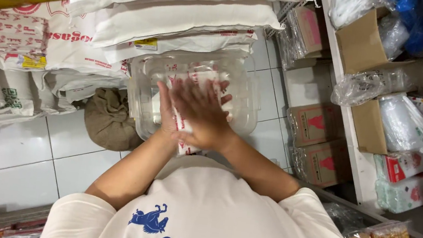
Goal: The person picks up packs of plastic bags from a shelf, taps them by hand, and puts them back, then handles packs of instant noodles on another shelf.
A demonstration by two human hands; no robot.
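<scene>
Packet pressed between two hands over a clear container

A white-and-red packet (184, 132) was held flat between the left hand (167, 111) and right hand (202, 113), fingers extended, above the clear plastic container (244, 93). The packet was judged not yet placed inside.

Two hands, the left hand (169, 109) and right hand (202, 113), are pressing one white packet (185, 126) over one clear plastic tub (244, 93), four white sacks (181, 18) lying stacked beyond.

Both hands press a white packet over a clear plastic tub (246, 99), right hand (202, 113) overlapping left hand (168, 112); stacked white sacks (170, 14) lie just behind the tub.
</scene>
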